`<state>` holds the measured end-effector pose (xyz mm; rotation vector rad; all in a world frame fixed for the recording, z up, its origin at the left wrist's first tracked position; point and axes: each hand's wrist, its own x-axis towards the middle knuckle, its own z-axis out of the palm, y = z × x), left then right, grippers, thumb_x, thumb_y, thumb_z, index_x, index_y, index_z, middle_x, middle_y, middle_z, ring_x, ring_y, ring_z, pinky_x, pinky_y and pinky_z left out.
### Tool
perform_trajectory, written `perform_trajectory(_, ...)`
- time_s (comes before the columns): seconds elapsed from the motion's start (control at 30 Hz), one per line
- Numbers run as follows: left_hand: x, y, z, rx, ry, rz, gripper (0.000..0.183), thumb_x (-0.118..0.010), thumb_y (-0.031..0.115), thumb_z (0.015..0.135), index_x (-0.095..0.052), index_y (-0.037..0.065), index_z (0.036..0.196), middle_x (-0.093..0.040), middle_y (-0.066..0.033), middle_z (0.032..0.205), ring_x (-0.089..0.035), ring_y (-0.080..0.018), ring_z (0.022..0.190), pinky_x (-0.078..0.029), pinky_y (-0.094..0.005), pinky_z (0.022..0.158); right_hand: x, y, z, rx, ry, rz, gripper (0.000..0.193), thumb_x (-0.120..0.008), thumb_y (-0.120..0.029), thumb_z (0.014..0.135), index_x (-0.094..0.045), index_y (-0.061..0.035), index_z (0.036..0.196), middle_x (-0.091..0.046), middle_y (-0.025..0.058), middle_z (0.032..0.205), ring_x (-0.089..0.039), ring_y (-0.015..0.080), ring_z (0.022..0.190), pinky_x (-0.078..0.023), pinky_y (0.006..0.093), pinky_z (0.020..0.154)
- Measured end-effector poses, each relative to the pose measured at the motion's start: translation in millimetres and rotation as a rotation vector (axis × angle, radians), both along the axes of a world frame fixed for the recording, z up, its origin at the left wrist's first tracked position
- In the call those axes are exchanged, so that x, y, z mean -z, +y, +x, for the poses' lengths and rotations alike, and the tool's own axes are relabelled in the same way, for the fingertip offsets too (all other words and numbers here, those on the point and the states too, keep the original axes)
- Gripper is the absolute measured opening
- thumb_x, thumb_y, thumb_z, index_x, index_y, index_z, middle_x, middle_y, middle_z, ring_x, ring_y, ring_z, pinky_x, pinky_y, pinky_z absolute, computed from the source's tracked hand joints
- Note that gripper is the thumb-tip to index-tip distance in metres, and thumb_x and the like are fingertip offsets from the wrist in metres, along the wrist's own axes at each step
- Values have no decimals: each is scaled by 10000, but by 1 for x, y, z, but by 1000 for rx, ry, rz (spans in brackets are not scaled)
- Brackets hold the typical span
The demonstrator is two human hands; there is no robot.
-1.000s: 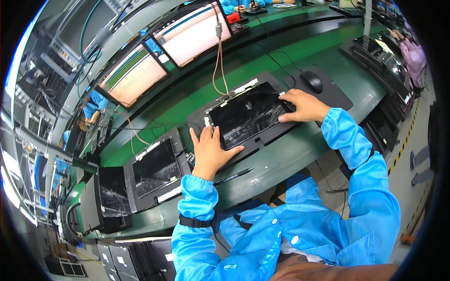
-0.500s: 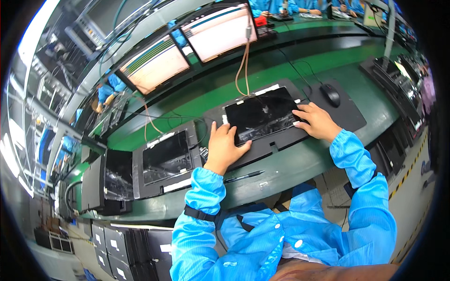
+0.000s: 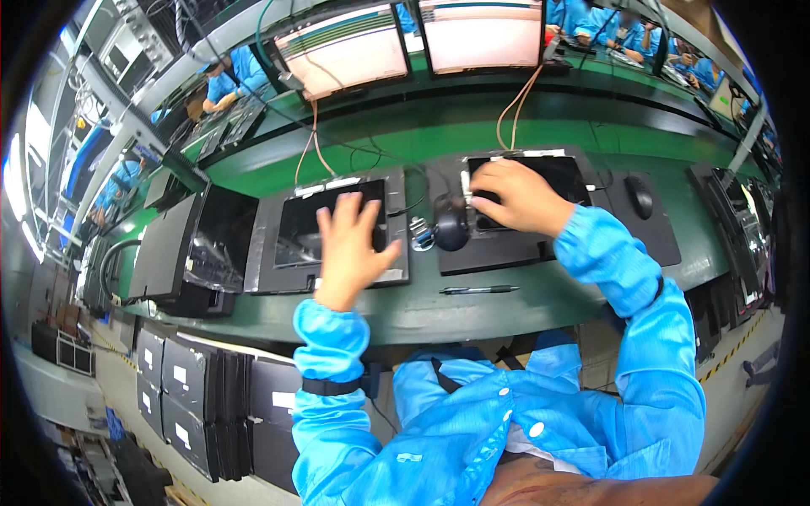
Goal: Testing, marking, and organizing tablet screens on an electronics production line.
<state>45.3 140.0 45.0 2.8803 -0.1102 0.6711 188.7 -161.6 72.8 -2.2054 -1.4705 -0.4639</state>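
Note:
My left hand, fingers spread, hovers over or rests on the lower right of the left black flat panel; contact is unclear. That panel lies on a dark flat fixture. My right hand reaches across the right black panel, its fingers at the panel's left edge and slightly bent, the thumb apart. Nothing shows in its grasp. Just left of these fingers stands a round black device with a metal piece beside it.
A black pen lies near the table's front edge. At right are a black mouse and dark stacked units. Two monitors stand behind, with cables running down. Another black panel leans at left. Co-workers sit beyond.
The view has swung left. My left hand has left the right panel's edge for the left panel. My right hand has crossed from the right panel's right edge to its left edge.

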Motion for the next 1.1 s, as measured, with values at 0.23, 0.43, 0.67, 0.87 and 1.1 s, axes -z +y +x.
perform_trajectory(0.23,35,89,-28,-109,160,-74,990,-812,616,730,-538,-22,1436,-418,-290,1544,-337,-423,1483,-198,-601,1216,31,168,21,-5,224,-374,284,-725,-290,847,-724,-42,986,-680,141,1042,-631,346,1078,-523,470,893)
perform_trajectory(0.43,33,94,-22,-67,63,-31,878,-846,450,732,-537,63,1457,-436,-231,1552,-371,-406,1469,-262,-605,1196,10,164,17,-62,277,-233,273,-697,-317,861,-669,-56,936,-720,180,884,-699,389,868,-537,487,792)
perform_trajectory(0.67,19,91,-39,147,-329,90,439,-660,-76,774,-676,5,1205,-709,-161,1221,-670,-366,1170,-520,-472,1053,-24,98,-37,-51,-403,269,302,-767,-334,843,-710,-76,988,-652,95,980,-613,294,990,-479,409,846)
perform_trajectory(0.87,21,26,-167,138,-722,-1445,329,-537,189,1084,-603,-76,1268,-682,-159,1190,-697,-266,1032,-582,-390,905,43,4,-129,217,-176,-144,288,-727,-237,875,-676,-58,1095,-571,91,945,-581,282,915,-453,409,780)
perform_trajectory(1.1,47,-26,-226,98,-316,-2428,434,-536,329,1074,-571,22,1380,-655,-127,1342,-640,-300,1209,-507,-446,1048,81,-16,-127,228,-161,-185,310,-728,-258,881,-660,-52,1102,-564,83,933,-590,265,883,-467,398,741)
